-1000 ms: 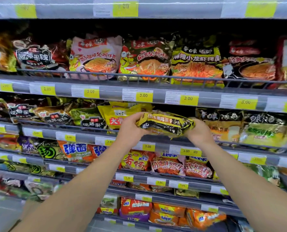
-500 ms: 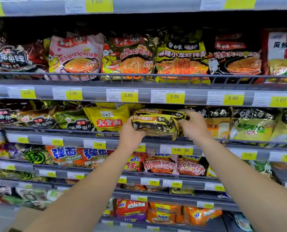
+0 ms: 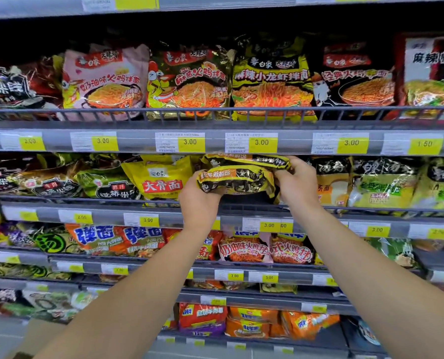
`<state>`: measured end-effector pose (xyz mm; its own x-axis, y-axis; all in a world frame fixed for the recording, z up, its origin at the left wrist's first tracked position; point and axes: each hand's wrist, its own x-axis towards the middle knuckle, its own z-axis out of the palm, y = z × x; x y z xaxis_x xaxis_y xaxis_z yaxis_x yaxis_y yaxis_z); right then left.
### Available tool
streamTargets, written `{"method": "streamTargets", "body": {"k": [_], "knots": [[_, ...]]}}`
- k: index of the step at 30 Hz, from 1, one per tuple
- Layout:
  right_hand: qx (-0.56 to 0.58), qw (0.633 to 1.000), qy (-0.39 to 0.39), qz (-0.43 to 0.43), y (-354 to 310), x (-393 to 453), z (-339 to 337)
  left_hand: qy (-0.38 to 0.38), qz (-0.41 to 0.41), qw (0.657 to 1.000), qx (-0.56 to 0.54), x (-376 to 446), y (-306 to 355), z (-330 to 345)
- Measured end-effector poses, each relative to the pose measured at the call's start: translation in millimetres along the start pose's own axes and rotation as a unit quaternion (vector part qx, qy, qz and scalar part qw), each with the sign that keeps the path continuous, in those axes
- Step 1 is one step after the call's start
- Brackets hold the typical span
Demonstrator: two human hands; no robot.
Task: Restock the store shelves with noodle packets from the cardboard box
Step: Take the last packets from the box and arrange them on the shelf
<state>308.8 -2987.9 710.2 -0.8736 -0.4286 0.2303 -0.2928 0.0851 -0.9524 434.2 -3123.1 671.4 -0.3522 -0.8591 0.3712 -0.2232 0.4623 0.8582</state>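
Note:
Two black-and-yellow noodle packets (image 3: 237, 178) lie stacked flat between my hands, partly inside a gap on the second shelf (image 3: 241, 207). My left hand (image 3: 199, 196) grips the stack's left end from below. My right hand (image 3: 297, 181) holds the right end, fingers curled round the upper packet's edge. A corner of the cardboard box (image 3: 38, 332) shows at the bottom left behind my left forearm.
A yellow packet (image 3: 160, 177) stands left of the gap and pale yellow packets (image 3: 331, 185) stand to its right. The shelf above (image 3: 215, 142) carries price tags and hangs low over the stack. More packed shelves run below.
Both hands have pushed the stacked packets forward and slightly up into the shelf gap. The view has moved closer to the shelves.

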Motion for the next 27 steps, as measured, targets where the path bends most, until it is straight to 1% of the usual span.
{"method": "streamTargets", "body": {"k": [3,7,11,14,17,18,19,20,22,23,24,25,27], "knots": [[-0.009,1.000,0.001,-0.013,1,0,1,-0.016,0.005,1.000,0.001,3,-1,1],[-0.078,0.997,-0.021,0.017,17,-2,3,-0.122,0.000,0.991,0.057,-1,-8,-2],[-0.086,0.995,-0.028,0.048,23,-2,3,-0.194,-0.024,0.981,-0.015,6,-4,-11],[-0.099,0.990,-0.070,0.076,22,1,6,-0.248,-0.038,0.968,-0.021,17,-4,-9],[-0.115,0.983,-0.115,0.087,16,3,4,-0.248,-0.057,0.967,-0.005,20,2,-1],[-0.109,0.983,-0.118,0.083,13,2,3,-0.240,-0.054,0.969,0.001,20,3,2],[-0.110,0.986,-0.104,0.070,13,0,1,-0.231,-0.049,0.972,0.005,20,5,4],[-0.117,0.989,-0.071,0.048,13,-4,1,-0.222,-0.045,0.974,0.008,21,5,6],[-0.116,0.993,0.029,-0.011,15,-16,-1,-0.208,-0.042,0.977,0.012,22,8,10],[-0.107,0.992,0.058,-0.041,19,-23,-1,-0.204,-0.042,0.978,0.016,22,10,13],[-0.108,0.990,0.060,-0.064,23,-29,-1,-0.203,-0.043,0.978,0.021,22,12,17],[-0.122,0.989,0.036,-0.082,27,-34,0,-0.204,-0.041,0.978,0.029,21,14,20],[-0.167,0.979,-0.041,-0.107,35,-40,5,-0.209,-0.039,0.976,0.056,20,15,25]]}}
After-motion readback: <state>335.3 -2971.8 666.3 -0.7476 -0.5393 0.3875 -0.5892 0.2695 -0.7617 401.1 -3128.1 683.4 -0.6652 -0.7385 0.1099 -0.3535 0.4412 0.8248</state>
